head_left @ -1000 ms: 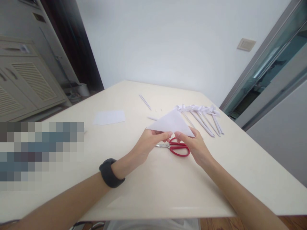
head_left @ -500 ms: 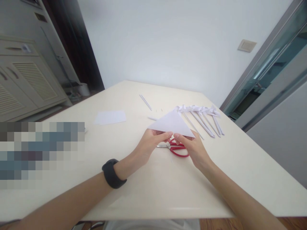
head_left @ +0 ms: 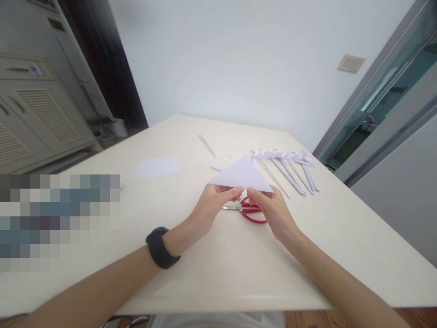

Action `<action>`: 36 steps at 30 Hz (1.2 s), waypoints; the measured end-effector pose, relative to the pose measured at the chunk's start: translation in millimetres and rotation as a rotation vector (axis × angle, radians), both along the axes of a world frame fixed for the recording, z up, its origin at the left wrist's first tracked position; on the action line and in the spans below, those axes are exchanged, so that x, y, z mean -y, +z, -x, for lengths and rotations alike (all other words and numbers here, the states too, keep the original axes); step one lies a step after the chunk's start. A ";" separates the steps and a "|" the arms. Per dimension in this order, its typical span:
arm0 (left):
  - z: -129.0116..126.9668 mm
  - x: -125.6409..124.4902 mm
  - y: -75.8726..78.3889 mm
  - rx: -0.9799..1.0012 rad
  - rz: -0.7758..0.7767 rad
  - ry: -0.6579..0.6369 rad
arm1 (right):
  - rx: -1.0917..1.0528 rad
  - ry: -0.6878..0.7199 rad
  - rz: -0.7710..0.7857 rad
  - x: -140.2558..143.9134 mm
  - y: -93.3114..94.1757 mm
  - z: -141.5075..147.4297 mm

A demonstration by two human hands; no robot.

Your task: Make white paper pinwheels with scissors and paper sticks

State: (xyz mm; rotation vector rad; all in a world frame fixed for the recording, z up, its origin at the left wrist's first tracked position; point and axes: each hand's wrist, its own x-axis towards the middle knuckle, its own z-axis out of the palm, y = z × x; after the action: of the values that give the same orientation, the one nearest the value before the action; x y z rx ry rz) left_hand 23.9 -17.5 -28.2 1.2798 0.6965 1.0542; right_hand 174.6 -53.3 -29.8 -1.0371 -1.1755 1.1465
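our left hand (head_left: 212, 205) and right hand (head_left: 273, 210) both pinched on the folded paper triangle (head_left: 241, 175), red scissors (head_left: 251, 210) just beneath it on the worktop (head_left: 218, 269)

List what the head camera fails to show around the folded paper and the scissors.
- Scissors: handles partly behind the right hand; head view.
- Paper triangle: its underside and layer count, hidden by its own top face.
- Left hand: fingertips tucked under the paper.
- Left table area: pixelated block covers what lies there.
- Folded paper pieces beyond: too small for detail.
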 end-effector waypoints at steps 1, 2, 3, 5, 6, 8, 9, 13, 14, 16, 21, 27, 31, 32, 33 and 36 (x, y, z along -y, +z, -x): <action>-0.4 0.3 0.0 0.009 -0.002 0.007 | -0.005 0.008 0.003 -0.1 -0.1 -0.1; -0.9 0.9 0.1 0.017 -0.005 0.013 | -0.012 0.013 0.006 -0.1 -0.1 -0.1; -1.5 1.6 0.2 0.023 -0.006 0.019 | -0.016 0.019 0.013 -0.1 -0.3 -0.1; -2.6 3.6 0.5 0.030 -0.010 0.024 | -0.017 0.027 0.038 0.2 -0.7 0.4; -3.2 4.7 0.7 0.031 -0.012 0.022 | -0.015 0.027 0.051 0.5 -1.0 0.8; -4.2 6.7 1.1 0.033 -0.014 0.016 | -0.005 0.031 0.069 1.1 -1.6 1.7; -4.6 7.5 1.3 0.033 -0.014 0.014 | -0.004 0.030 0.072 1.4 -1.9 2.2; -4.9 7.7 1.6 0.023 -0.019 0.025 | -0.021 0.014 0.072 2.0 -2.1 3.8; -4.6 7.0 1.5 0.019 -0.023 0.031 | -0.024 0.007 0.073 2.0 -1.8 3.9; -3.6 5.2 1.1 0.004 -0.025 0.044 | -0.027 -0.002 0.072 1.8 -0.6 3.9; 0.2 -0.2 -0.8 -0.025 0.009 0.042 | -0.058 -0.020 0.053 1.4 3.9 1.4; 1.7 -1.6 0.4 0.012 0.027 0.009 | -0.041 -0.036 0.026 0.8 6.4 -1.4; 4.8 -5.4 6.7 0.037 0.051 0.013 | -0.029 -0.066 -0.001 -1.5 9.2 -6.7; 5.9 -6.9 8.8 0.044 0.049 0.015 | -0.029 -0.079 -0.006 -2.3 10.2 -8.7; 7.1 -8.3 10.8 0.051 0.044 0.016 | -0.029 -0.092 -0.009 -3.1 11.2 -10.7; 9.9 -11.3 15.9 0.071 0.029 0.015 | -0.043 -0.106 -0.007 -4.7 14.3 -15.5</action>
State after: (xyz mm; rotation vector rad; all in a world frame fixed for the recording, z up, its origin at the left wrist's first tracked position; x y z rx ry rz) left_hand 14.0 -6.3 -12.3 1.2082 0.6663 1.0928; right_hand 190.1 -48.6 -15.5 -1.0525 -1.0776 1.0758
